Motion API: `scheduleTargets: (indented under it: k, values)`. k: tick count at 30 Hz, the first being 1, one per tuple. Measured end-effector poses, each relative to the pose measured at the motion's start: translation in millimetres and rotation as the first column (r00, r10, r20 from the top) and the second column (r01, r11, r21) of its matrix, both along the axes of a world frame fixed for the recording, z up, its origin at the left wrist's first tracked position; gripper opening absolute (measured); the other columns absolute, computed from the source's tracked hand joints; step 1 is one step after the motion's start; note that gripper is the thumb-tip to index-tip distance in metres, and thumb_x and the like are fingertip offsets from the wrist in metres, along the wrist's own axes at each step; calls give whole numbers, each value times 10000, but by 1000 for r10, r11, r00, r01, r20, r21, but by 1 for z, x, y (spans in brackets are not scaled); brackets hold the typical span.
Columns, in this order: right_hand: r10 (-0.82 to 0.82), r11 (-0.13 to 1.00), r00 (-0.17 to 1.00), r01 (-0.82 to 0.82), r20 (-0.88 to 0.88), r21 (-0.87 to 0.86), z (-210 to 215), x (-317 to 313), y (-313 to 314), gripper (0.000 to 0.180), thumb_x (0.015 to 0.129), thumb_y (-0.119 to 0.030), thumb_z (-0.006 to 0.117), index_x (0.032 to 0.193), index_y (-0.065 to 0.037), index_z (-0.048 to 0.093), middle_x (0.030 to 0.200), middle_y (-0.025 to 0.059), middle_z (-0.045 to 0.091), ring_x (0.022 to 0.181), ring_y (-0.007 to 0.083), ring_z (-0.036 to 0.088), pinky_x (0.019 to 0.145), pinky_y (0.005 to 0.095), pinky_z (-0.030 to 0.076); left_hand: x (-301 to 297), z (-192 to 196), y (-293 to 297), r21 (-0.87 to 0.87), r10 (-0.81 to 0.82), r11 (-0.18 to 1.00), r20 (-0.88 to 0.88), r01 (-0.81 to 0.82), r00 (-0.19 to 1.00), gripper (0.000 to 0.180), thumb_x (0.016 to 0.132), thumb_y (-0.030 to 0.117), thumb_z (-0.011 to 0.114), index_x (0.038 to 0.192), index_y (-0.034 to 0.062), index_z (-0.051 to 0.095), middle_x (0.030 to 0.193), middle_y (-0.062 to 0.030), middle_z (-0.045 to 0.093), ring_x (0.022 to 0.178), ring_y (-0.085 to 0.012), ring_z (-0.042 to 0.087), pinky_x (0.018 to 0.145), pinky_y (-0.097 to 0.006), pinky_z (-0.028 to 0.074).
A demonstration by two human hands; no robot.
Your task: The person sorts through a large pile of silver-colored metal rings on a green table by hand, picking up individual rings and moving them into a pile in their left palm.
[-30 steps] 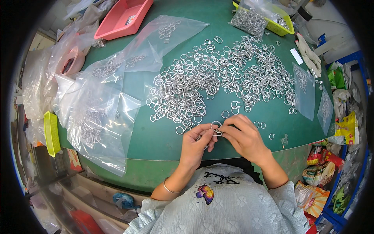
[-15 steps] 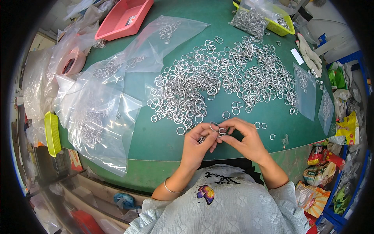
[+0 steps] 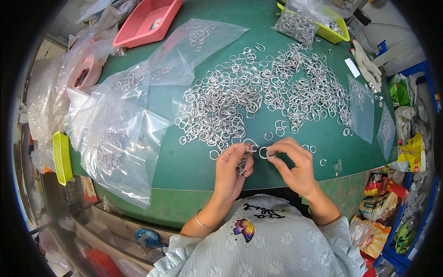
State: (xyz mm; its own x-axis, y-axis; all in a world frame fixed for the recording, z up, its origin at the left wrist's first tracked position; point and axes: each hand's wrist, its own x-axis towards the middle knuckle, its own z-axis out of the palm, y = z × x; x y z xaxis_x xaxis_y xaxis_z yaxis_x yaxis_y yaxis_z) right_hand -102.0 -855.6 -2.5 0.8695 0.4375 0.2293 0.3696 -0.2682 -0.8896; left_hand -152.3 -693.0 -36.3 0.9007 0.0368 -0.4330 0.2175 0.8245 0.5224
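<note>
My left hand [image 3: 228,171] is closed around several silver metal rings [image 3: 241,165]. Between its thumb and forefinger it pinches another open ring [image 3: 250,144] that points forward. A little to the right, my right hand [image 3: 295,167] pinches a single metal ring [image 3: 264,153] between thumb and fingertips. The two pinched rings are close together; I cannot tell if they touch. Just beyond my hands spreads a large heap of similar rings [image 3: 217,104], with a second heap [image 3: 318,90] joining it on the right. A few loose rings [image 3: 268,135] lie nearest my fingers.
Clear plastic bags [image 3: 138,168] with rings inside cover the left of the green table [image 3: 184,173]. A pink tray [image 3: 138,34] stands at the far left, a yellow-green basket [image 3: 339,34] at the far right. A glove [image 3: 367,67] and small bags [image 3: 361,111] lie along the right edge.
My hands have moved apart from being together. My right hand has shifted slightly right with a ring in its fingertips, and the rings in my left palm show more.
</note>
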Motion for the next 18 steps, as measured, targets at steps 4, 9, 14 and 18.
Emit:
scheduleTargets:
  k: [4, 9, 14, 18]
  values:
    - [-38, 999, 991, 36, -129, -16, -2, 0, -2, 209, 764, 56, 654, 968, 15, 629, 876, 92, 636, 791, 184, 607, 702, 281, 477, 2, -6, 3, -133, -23, 991, 23, 25, 999, 172, 913, 155, 495, 895, -2, 562, 919, -117, 589, 689, -170, 560, 516, -248, 442]
    - [-53, 967, 979, 100, -199, 236, -13, 0, -9, 222, 757, 52, 657, 970, 0, 627, 934, 94, 633, 876, 189, 583, 770, 283, 455, -4, -15, 10, -97, -239, 962, 142, 254, 961, 179, 853, 143, 472, 940, 4, 545, 1042, -208, 589, 884, -316, 627, 601, -301, 530]
    - [163, 985, 985, -166, 49, 44, -2, 6, 3, 264, 741, -3, 696, 997, -21, 635, 1013, 110, 610, 902, 248, 582, 808, 337, 454, -1, 0, -1, -293, -160, 942, 34, 163, 987, 269, 924, 226, 475, 1087, 22, 536, 1054, -182, 623, 950, -305, 645, 668, -330, 571]
    - [196, 976, 979, -188, 65, -113, 10, 23, 6, 328, 751, -70, 710, 1069, -44, 633, 1111, 105, 594, 1024, 268, 571, 885, 369, 437, -3, -13, 2, -347, -196, 919, 14, 189, 980, 272, 947, 254, 510, 1096, 32, 556, 976, -124, 647, 820, -196, 652, 538, -236, 523]
